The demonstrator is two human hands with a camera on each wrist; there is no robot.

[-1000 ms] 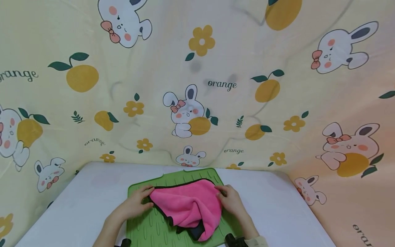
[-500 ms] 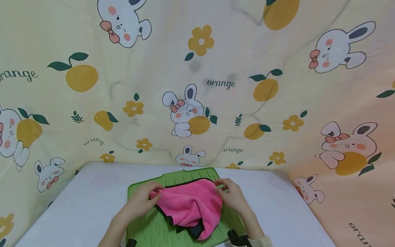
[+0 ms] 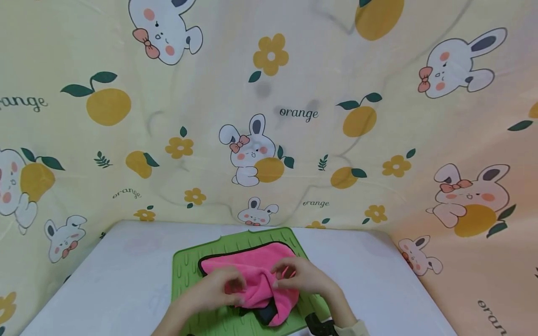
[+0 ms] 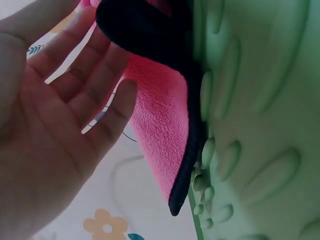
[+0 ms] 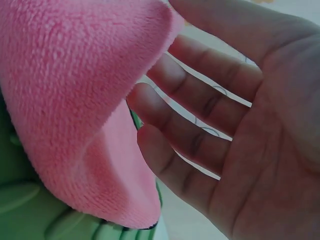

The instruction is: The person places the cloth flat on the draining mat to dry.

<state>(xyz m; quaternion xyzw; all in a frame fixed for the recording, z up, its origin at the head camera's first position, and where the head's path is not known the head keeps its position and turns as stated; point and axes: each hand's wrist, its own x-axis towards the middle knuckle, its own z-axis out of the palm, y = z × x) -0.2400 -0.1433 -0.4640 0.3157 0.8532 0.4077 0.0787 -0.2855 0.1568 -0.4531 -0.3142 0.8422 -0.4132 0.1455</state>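
A rumpled pink cloth (image 3: 248, 259) with black edging and a dark patch at its near fold lies on a green ribbed mat (image 3: 187, 270). My left hand (image 3: 216, 287) is over the cloth's left part, fingers loosely bent, thumb and forefinger apart. In the left wrist view, the fingers (image 4: 90, 85) stand beside a hanging corner of the cloth (image 4: 162, 120); the thumb's tip is out of frame. My right hand (image 3: 304, 275) reaches in from the right, fingertips at the raised middle fold. The right wrist view has its loosely bent fingers (image 5: 180, 120) along the cloth (image 5: 60, 90).
Under the mat is a white table (image 3: 117, 270). A cream curtain (image 3: 210, 93) printed with rabbits, oranges and flowers rises behind it and along the sides. A black wrist-worn device (image 3: 319, 324) sits at my right wrist.
Both hands have left the cloth's upper left and right edges and come inward and nearer to its middle. The upper-left corner now shows uncovered; the cloth lies much as before.
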